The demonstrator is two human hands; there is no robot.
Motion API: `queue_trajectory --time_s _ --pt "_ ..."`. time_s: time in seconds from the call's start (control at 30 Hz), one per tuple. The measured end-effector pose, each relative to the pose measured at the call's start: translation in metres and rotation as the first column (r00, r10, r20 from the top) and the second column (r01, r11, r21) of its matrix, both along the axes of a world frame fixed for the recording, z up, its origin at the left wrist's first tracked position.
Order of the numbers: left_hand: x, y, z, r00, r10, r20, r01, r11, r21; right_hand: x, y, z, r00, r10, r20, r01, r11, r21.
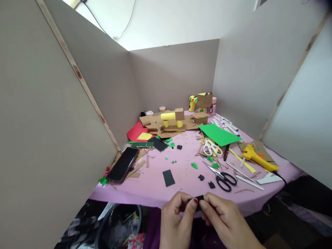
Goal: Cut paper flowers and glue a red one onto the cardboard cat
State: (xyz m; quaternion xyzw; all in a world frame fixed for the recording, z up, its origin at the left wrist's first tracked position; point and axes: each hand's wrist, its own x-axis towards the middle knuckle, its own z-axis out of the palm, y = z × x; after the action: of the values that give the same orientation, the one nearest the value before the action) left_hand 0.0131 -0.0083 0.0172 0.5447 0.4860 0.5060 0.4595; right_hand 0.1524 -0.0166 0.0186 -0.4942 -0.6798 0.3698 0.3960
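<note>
Between my left hand (178,216) and my right hand (221,214) is a small piece of black paper (199,203), pinched from both sides at the table's front edge. Fingers cover part of it, so its full shape is hidden. Just beyond lies a flat black paper rectangle (168,178). Two small cut black scraps (212,185) rest nearer the right hand, beside black-handled scissors (224,180) whose blades point away to the left. Several green paper leaf shapes (194,166) and a black flower-like cutout (179,147) lie farther back.
At right sit a yellow glue gun (255,157), white scissors (212,148), a green sheet (220,135) and markers (228,126). A phone (123,164) lies left. Behind stands a yellow-and-cardboard figure (172,117) on cardboard pieces (150,121). A bin (140,216) is below; grey panels (176,76) enclose the table.
</note>
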Motion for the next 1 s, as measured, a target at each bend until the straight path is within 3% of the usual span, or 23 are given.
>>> queue_trajectory --time_s 0.1,0.2,0.4,0.6,0.77,0.83,0.9,1.0 --pt "0.004 -0.005 -0.007 0.992 0.07 -0.104 -0.058 0.992 0.116 -0.004 0.0 -0.006 0.998 -0.039 0.048 0.035 0.996 0.081" --pt "0.005 -0.004 -0.011 0.99 0.07 -0.126 -0.054 0.991 0.126 -0.006 0.0 -0.014 0.994 -0.093 0.065 0.082 0.986 0.148" --pt "0.001 0.005 -0.006 0.992 -0.125 0.011 0.125 0.991 -0.04 -0.003 0.002 -0.008 0.996 0.021 -0.088 -0.026 0.998 -0.049" --pt "-0.004 0.011 -0.002 0.965 -0.251 -0.075 0.246 0.967 -0.071 0.004 0.006 -0.001 0.984 0.048 -0.172 -0.07 0.99 -0.124" --pt "-0.005 0.015 0.0 0.986 -0.144 0.087 0.15 0.987 -0.057 0.004 0.009 -0.004 0.956 -0.049 -0.291 -0.001 0.986 -0.168" --pt "-0.003 0.014 -0.002 0.976 -0.177 0.123 0.185 0.981 -0.055 0.002 0.009 -0.007 0.935 -0.108 -0.338 0.045 0.981 -0.188" --pt "-0.001 0.012 -0.004 0.965 -0.243 0.099 0.25 0.966 -0.065 0.0 0.008 -0.01 0.939 -0.114 -0.325 0.059 0.983 -0.173" --pt "0.0 0.01 -0.004 0.971 -0.234 0.042 0.236 0.969 -0.07 0.0 0.005 -0.01 0.968 -0.074 -0.241 0.045 0.991 -0.124"
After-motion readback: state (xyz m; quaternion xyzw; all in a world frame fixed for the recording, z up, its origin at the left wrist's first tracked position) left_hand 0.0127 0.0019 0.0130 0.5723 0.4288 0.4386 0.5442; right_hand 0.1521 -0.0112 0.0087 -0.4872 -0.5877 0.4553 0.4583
